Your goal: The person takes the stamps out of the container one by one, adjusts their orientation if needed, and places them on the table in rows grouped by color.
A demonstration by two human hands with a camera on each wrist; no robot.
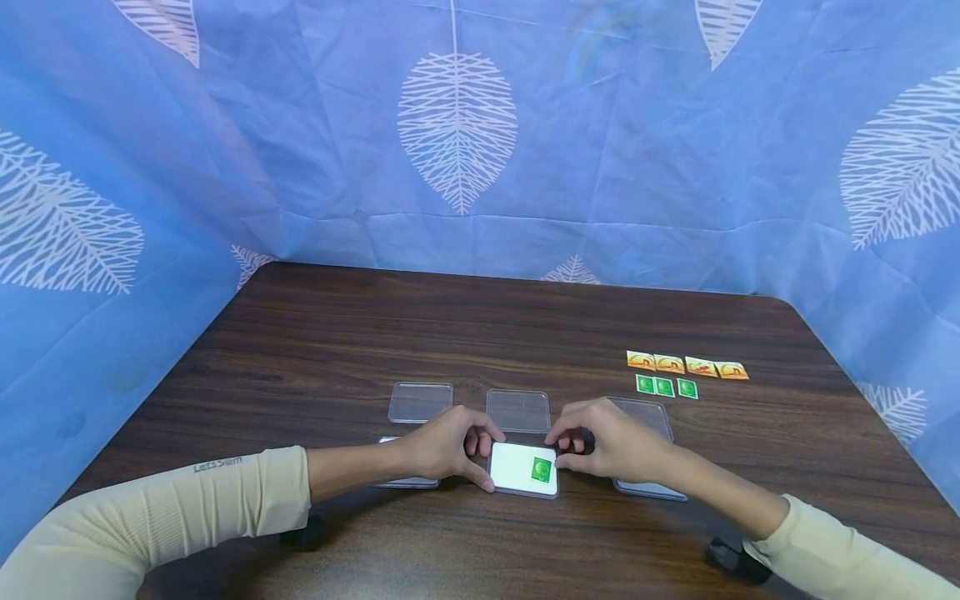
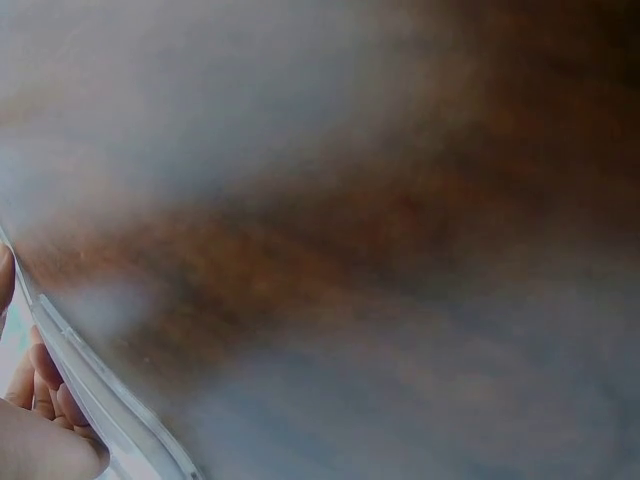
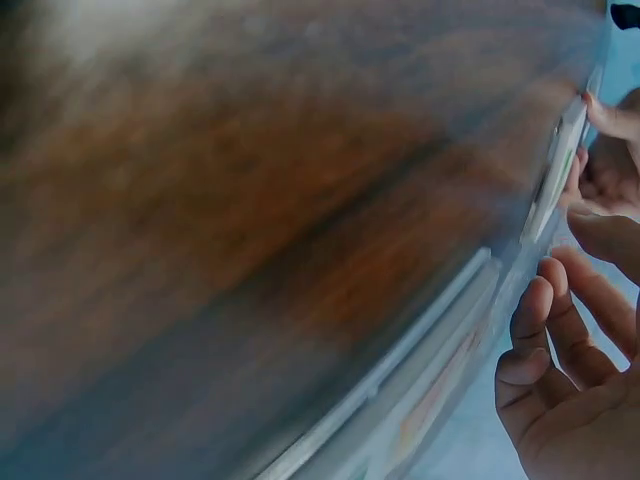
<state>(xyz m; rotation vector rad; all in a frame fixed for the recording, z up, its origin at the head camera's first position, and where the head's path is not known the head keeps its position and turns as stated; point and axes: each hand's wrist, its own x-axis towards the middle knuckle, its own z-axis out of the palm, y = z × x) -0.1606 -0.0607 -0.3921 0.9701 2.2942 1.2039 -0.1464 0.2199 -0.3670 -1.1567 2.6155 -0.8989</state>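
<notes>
In the head view a clear case with a white insert (image 1: 512,483) lies near the table's front, a green picture sticker (image 1: 541,469) on its right half. My left hand (image 1: 450,442) holds the case's left side, thumb at the lower corner and a finger at the upper one. At the right edge is my right hand (image 1: 611,437), its thumb tip right by the case and its fingers loosely bent. The right wrist view shows a gap between that thumb and the fingers (image 3: 530,310). Only a case edge and part of the left hand (image 2: 45,430) appear in the left wrist view.
Behind the hands lie a clear lid (image 1: 421,403), another clear lid (image 1: 518,412) and a third (image 1: 648,414). Partly hidden cases lie under the left wrist and right forearm. Several orange stickers (image 1: 670,364) and green stickers (image 1: 664,387) lie at the right on the dark wooden table (image 1: 337,333).
</notes>
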